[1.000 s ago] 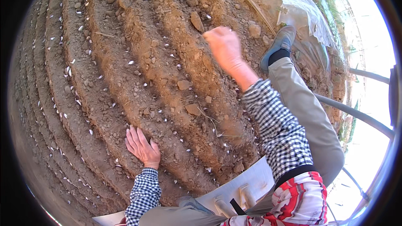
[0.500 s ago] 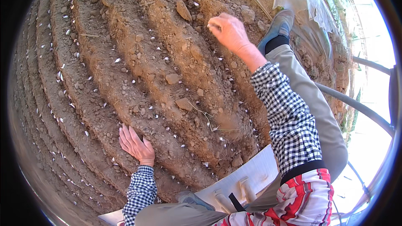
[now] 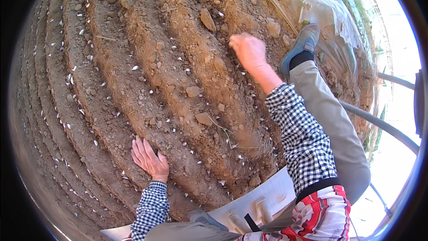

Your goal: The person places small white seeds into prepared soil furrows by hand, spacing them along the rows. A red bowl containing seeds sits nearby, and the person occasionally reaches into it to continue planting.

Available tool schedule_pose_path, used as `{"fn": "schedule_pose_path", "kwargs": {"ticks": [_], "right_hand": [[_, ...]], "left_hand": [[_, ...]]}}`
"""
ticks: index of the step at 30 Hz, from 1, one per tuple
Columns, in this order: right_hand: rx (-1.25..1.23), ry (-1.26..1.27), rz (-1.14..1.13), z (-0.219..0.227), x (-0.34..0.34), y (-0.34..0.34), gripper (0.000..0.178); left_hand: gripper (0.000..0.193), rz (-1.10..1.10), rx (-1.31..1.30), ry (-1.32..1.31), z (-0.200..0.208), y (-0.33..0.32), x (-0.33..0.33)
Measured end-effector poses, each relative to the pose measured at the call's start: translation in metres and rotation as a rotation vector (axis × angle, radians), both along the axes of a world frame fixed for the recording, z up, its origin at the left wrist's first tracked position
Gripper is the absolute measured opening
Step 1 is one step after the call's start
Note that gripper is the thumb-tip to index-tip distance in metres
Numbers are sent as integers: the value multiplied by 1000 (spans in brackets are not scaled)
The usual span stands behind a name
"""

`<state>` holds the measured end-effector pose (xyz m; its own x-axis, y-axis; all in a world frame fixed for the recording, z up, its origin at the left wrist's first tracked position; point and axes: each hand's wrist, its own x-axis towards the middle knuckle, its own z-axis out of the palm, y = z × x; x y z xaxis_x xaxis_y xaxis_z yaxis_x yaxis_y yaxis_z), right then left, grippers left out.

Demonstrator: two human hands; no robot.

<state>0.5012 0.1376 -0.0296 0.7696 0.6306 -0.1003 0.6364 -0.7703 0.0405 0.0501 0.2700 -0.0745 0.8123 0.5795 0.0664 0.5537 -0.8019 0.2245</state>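
My left hand [image 3: 152, 160] lies flat on a brown soil ridge, fingers stretched out and holding nothing. Over a furrow to the right hovers my right hand [image 3: 250, 53], slightly blurred, its fingers bent together in a pinch. Whatever is between those fingertips is hidden. Small white pieces that look like garlic cloves are strewn along the furrows, one clove [image 3: 135, 68] lying up and to the left of my left hand. Another clove [image 3: 221, 14] rests on the soil beyond my right hand.
A long stone [image 3: 207, 19] and other clods stick out of the soil. A pale board [image 3: 278, 188] with pegs lies by my legs. My shoe [image 3: 298, 49] stands at the right, beside torn plastic sheeting [image 3: 323, 6]. A dark pipe [image 3: 379, 125] curves behind my leg.
My right hand has moved lower and nearer over the furrow, its fingers still pinched; a small white bit at its fingertips no longer shows. The view has shifted slightly. My left hand stays on the ridge.
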Motion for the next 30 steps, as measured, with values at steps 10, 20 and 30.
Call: {"fn": "schedule_pose_path", "kwargs": {"ticks": [10, 20, 30], "right_hand": [[-82, -79, 75, 2, 72, 77, 18], [453, 68, 170, -4, 18, 3, 9], [124, -137, 218, -25, 11, 18, 19]], "left_hand": [[72, -33, -41, -5, -1, 0, 0], [70, -16, -23, -6, -2, -4, 6], [78, 41, -46, -98, -14, 0, -3]]}}
